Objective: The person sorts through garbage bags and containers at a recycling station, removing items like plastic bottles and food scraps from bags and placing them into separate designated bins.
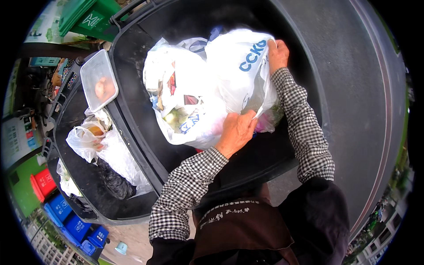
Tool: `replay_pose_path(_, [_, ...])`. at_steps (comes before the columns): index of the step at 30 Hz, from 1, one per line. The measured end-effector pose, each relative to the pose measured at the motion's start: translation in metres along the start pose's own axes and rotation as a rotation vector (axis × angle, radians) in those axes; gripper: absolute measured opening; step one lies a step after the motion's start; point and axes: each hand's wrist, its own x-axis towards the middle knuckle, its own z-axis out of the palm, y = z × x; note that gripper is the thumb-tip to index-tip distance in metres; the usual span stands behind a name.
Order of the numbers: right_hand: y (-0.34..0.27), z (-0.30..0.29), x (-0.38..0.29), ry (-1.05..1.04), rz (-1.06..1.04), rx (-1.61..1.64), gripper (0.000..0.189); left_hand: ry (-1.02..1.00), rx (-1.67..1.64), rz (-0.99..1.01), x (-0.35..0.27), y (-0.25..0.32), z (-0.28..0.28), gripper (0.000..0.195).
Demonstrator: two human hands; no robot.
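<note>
Inside a large dark wheeled bin (pixel 129 69) are white plastic bags. My left hand (pixel 236 131) grips the lower edge of a white plastic bag (pixel 237 59) with blue lettering. At the same bag's upper right edge, my right hand (pixel 278 54) pinches the plastic. Between my hands the bag hangs partly open, its contents mostly hidden. To its left, touching it, sits another stuffed white bag (pixel 185 79), torn or gaping, showing a red wrapper (pixel 172 83) and something pale green. A clear bag with something pink (pixel 266 122) lies beneath my right forearm.
A clear plastic container (pixel 99 81) with a brownish item rests on the bin rims at left. The adjoining dark bin (pixel 76 175) holds plastic bags (pixel 116 149). A green bin (pixel 96 20) stands at upper left, red (pixel 43 183) and blue bins (pixel 77 227) at lower left.
</note>
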Motion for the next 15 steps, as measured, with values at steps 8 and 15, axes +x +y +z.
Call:
replay_pose_path(8, [0.022,0.0,0.021,-0.015,-0.157,-0.367,0.034,-0.111,0.23,0.089,-0.064,0.018,-0.047,0.01])
replay_pose_path(15, [0.049,-0.001,0.011,-0.091,-0.174,-0.699,0.034,-0.191,0.395,-0.027,-0.116,0.001,-0.081,0.008])
